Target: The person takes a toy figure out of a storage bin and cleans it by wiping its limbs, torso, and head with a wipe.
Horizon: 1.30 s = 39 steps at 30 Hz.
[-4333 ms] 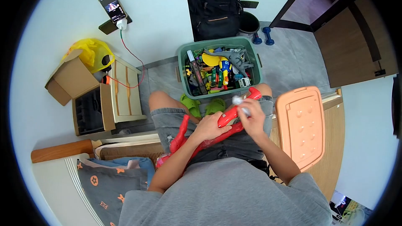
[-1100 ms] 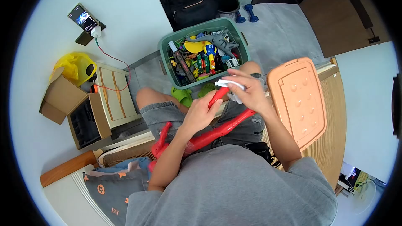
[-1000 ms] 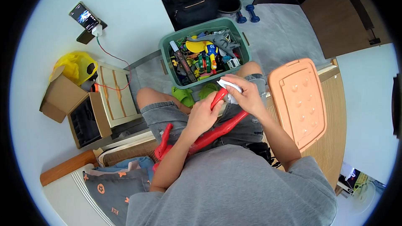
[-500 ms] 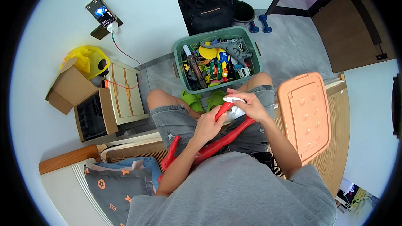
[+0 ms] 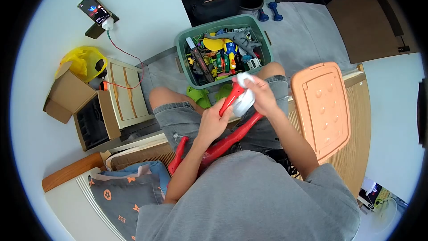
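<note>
Over the lap, the left hand grips a glossy red limb; the right hand pinches crumpled white cloth.

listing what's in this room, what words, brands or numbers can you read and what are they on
"10": on the blue-and-yellow toy in the green plastic bin
Too small to read: writing on the lit black phone's screen
No readable label on the black fabric backpack

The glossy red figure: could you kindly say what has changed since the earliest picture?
The white cloth in the right hand has moved to the end of the upper red limb, now farther from the lower one. The left hand stays on the upper limb; the green plastic bin stayed put.
</note>
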### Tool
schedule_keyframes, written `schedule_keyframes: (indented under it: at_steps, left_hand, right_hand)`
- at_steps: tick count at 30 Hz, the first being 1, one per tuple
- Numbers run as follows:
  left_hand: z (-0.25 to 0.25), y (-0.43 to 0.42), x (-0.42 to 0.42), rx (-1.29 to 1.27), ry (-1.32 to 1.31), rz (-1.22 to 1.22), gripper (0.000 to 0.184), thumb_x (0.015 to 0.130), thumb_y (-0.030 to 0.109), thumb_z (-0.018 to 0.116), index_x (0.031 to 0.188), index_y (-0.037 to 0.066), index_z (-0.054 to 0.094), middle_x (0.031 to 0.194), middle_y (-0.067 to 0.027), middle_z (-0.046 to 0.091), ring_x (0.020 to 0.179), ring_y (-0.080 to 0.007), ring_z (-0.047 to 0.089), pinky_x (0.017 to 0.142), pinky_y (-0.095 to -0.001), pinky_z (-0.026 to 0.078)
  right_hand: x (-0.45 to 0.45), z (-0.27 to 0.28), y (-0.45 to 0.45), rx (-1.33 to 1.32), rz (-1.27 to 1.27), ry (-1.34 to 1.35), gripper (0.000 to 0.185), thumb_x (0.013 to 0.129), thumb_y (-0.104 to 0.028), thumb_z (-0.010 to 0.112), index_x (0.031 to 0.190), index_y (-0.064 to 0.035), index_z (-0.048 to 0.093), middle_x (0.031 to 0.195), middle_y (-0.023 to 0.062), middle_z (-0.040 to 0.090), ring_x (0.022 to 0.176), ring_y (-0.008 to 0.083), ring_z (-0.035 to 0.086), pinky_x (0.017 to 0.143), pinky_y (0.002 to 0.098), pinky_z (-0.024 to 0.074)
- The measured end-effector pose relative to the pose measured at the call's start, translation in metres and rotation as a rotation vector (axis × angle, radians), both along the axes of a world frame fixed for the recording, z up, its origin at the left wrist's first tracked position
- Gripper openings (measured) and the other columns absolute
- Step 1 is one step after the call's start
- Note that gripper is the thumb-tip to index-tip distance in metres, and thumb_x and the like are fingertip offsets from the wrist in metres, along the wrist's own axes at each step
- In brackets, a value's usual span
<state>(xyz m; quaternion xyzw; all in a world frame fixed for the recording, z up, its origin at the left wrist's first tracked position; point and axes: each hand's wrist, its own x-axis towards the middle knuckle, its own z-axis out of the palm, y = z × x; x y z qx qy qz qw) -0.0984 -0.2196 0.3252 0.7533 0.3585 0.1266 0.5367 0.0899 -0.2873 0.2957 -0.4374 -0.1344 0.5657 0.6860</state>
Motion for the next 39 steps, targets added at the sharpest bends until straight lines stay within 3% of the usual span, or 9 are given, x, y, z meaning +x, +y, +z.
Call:
schedule_keyframes:
  at_steps: [4, 10, 14, 18, 21, 26, 34, 36, 39]
  left_hand:
    - [0.008, 0.000, -0.001, 0.013, -0.025, -0.012, 0.027, 0.094, 0.027, 0.059, 0.113, 0.007, 0.060, 0.081, -0.0223, 0.065, 0.074, -0.0420, 0.064, 0.065, -0.0457, 0.050]
    - [0.009, 0.001, -0.001, -0.031, 0.004, -0.044, 0.027, 0.094, 0.025, 0.059, 0.114, 0.007, 0.060, 0.080, -0.0220, 0.064, 0.073, -0.0406, 0.064, 0.064, -0.0446, 0.049]
    - [0.010, -0.002, -0.001, 0.002, 0.001, -0.024, 0.026, 0.094, 0.025, 0.059, 0.113, 0.006, 0.059, 0.081, -0.0225, 0.064, 0.074, -0.0412, 0.064, 0.064, -0.0455, 0.049]
    - [-0.003, -0.009, 0.001, 0.126, -0.002, -0.020, 0.027, 0.093, 0.024, 0.060, 0.113, 0.006, 0.058, 0.083, -0.0238, 0.064, 0.079, -0.0437, 0.064, 0.066, -0.0484, 0.050]
    - [-0.003, -0.011, 0.001, 0.126, 0.043, -0.052, 0.028, 0.093, 0.022, 0.060, 0.115, 0.006, 0.058, 0.086, -0.0251, 0.065, 0.082, -0.0450, 0.064, 0.068, -0.0498, 0.050]
    - [0.008, -0.001, -0.008, -0.004, -0.011, -0.080, 0.028, 0.092, 0.021, 0.060, 0.115, 0.005, 0.058, 0.086, -0.0258, 0.065, 0.082, -0.0450, 0.064, 0.068, -0.0503, 0.050]
    - [-0.007, -0.008, -0.003, 0.092, 0.052, -0.045, 0.027, 0.092, 0.021, 0.060, 0.113, 0.004, 0.059, 0.082, -0.0251, 0.064, 0.078, -0.0449, 0.064, 0.066, -0.0488, 0.049]
    - [-0.001, -0.007, -0.003, 0.026, 0.048, -0.040, 0.026, 0.093, 0.021, 0.060, 0.112, 0.004, 0.059, 0.081, -0.0253, 0.064, 0.077, -0.0448, 0.064, 0.064, -0.0487, 0.049]
    - [0.004, -0.006, -0.006, 0.030, -0.024, -0.029, 0.027, 0.093, 0.021, 0.060, 0.114, 0.004, 0.059, 0.080, -0.0252, 0.063, 0.075, -0.0445, 0.063, 0.063, -0.0471, 0.049]
  right_hand:
    - [0.009, 0.007, -0.004, 0.017, -0.031, 0.262, 0.033, 0.100, -0.023, 0.056, 0.126, -0.0025, 0.060, 0.129, 0.0107, 0.063, 0.105, 0.0170, 0.064, 0.091, 0.0339, 0.0519]
    - [0.006, 0.012, -0.008, -0.005, 0.267, -0.156, 0.035, 0.098, -0.013, 0.059, 0.130, -0.0013, 0.060, 0.130, 0.0089, 0.062, 0.111, 0.0135, 0.060, 0.095, 0.0300, 0.0480]
    - [-0.002, 0.014, -0.005, 0.053, 0.214, -0.486, 0.027, 0.093, -0.006, 0.063, 0.119, -0.0014, 0.068, 0.129, 0.0110, 0.063, 0.118, 0.0166, 0.057, 0.097, 0.0288, 0.0462]
    - [-0.011, 0.008, -0.001, 0.008, 0.139, -0.526, 0.024, 0.091, -0.003, 0.064, 0.114, -0.0018, 0.071, 0.128, 0.0108, 0.063, 0.108, 0.0127, 0.060, 0.090, 0.0258, 0.0482]
    - [-0.009, 0.011, 0.001, -0.131, 0.166, -0.539, 0.024, 0.090, -0.001, 0.065, 0.113, -0.0004, 0.071, 0.125, 0.0127, 0.065, 0.119, 0.0174, 0.057, 0.095, 0.0302, 0.0483]
    - [0.013, 0.010, -0.008, 0.059, 0.335, -0.306, 0.030, 0.089, -0.001, 0.066, 0.119, 0.0028, 0.067, 0.129, 0.0139, 0.063, 0.113, 0.0148, 0.060, 0.094, 0.0285, 0.0487]
    - [-0.010, 0.008, -0.001, -0.082, 0.193, -0.641, 0.025, 0.092, -0.008, 0.068, 0.114, 0.0025, 0.069, 0.100, 0.0036, 0.071, 0.087, 0.0070, 0.062, 0.077, 0.0232, 0.0514]
    - [-0.009, 0.003, -0.001, -0.223, 0.120, -0.473, 0.024, 0.094, -0.016, 0.067, 0.110, 0.0021, 0.070, 0.096, 0.0027, 0.071, 0.081, 0.0060, 0.060, 0.072, 0.0231, 0.0504]
    - [0.008, 0.001, 0.002, -0.127, -0.077, 0.068, 0.031, 0.098, -0.026, 0.062, 0.117, -0.0011, 0.065, 0.107, 0.0100, 0.070, 0.089, 0.0180, 0.067, 0.076, 0.0329, 0.0559]
